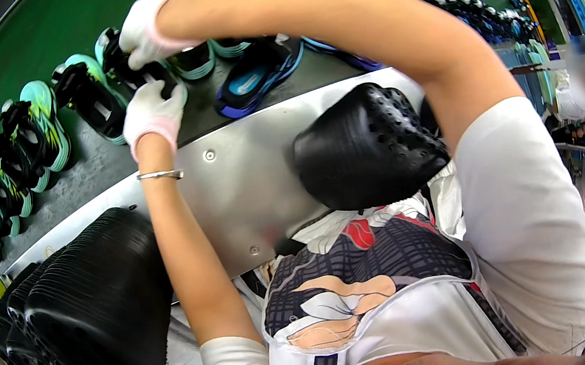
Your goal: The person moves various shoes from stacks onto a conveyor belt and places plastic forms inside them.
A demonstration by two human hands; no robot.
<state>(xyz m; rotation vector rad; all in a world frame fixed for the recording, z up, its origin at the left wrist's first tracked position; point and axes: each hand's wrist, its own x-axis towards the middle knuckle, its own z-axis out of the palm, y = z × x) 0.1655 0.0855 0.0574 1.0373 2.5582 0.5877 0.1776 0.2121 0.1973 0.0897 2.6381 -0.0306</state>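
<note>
Both my hands wear white gloves and work at one black sneaker [132, 72] with a teal sole, standing in a row of shoes on the dark conveyor belt. My left hand [155, 112], below a silver bangle, closes on the sneaker's near end. From the right, my right arm arches over the row, and my right hand [149, 28] grips the far part of the same sneaker, its fingers curled down. Gloves hide much of that shoe. Just left of it stands another black-and-teal sneaker [97, 99]; to the right lies a blue-and-black sneaker [256, 80].
A metal ledge [231, 185] runs between me and the belt. A large stack of nested black perforated moulded pieces [96, 300] stands at left, a smaller stack [360, 148] at right. More sneakers [40, 128] line the belt both ways. A blurred person [578, 88] is far right.
</note>
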